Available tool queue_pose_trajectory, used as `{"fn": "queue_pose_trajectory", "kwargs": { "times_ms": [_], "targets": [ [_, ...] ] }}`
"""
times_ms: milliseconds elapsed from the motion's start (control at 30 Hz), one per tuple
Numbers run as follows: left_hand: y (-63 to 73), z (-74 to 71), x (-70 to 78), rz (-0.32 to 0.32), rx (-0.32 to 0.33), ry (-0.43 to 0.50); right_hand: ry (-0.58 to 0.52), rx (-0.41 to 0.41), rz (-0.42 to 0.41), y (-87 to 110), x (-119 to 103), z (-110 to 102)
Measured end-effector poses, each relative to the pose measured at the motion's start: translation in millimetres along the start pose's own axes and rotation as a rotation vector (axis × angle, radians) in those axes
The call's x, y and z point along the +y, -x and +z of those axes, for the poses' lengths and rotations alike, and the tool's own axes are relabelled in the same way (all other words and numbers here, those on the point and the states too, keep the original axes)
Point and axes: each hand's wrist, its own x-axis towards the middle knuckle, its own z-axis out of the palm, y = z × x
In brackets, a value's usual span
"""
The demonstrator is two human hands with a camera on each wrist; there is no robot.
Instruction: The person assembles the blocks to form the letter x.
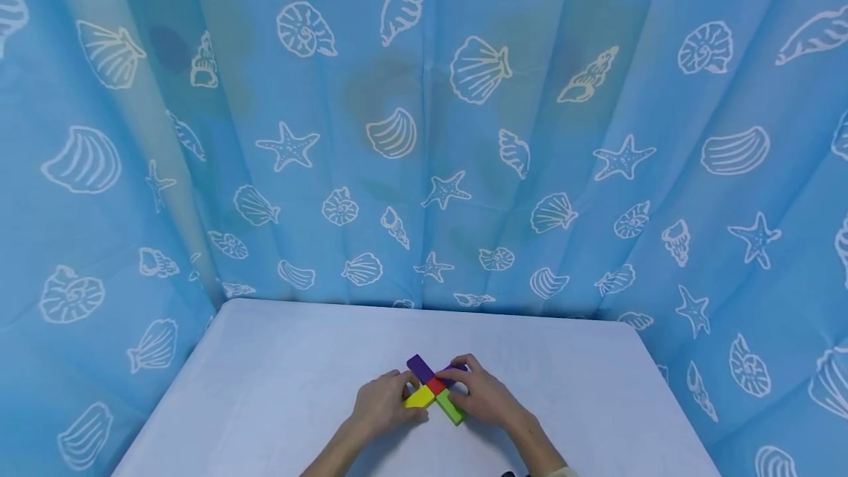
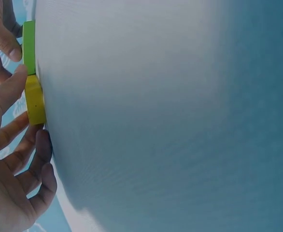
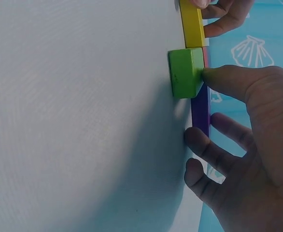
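Several coloured blocks form a cross on the white table in the head view. At its middle is a small red block (image 1: 435, 386). Around it are a purple block (image 1: 419, 369) upper left, a second purple block (image 1: 456, 372) upper right, a yellow block (image 1: 419, 397) lower left and a green block (image 1: 451, 408) lower right. My left hand (image 1: 384, 405) pinches the yellow block, thumb at the near side and fingertips at its outer end. With its thumb on the green block, my right hand (image 1: 489, 394) spans to the upper-right purple block, partly hidden under its fingers.
The white table (image 1: 278, 359) has its back edge against a blue curtain (image 1: 424, 131) printed with white shells and starfish. The curtain also hangs along both sides. In the wrist views the blocks lie flat on the table, close together.
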Motion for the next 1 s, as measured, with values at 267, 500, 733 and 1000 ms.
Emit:
{"fn": "queue_pose_trajectory", "kwargs": {
  "times_ms": [267,500,733,1000],
  "targets": [
    [0.6,-3.6,1.1,0.014,0.024,0.012,0.019,0.017,-0.003,-0.4,-0.8,-2.5],
    [-1.1,-5.9,-1.4,-0.019,0.084,-0.016,0.05,0.065,0.013,0.9,-1.2,-3.6],
    [3.1,-18.7,-13.1,-0.031,0.316,-0.098,0.17,0.277,0.033,7.7,-3.7,-11.0],
    [12.3,-40.3,-36.5,-0.027,0.464,-0.211,0.276,0.477,0.076,10.9,17.7,-19.9]
  ]
}}
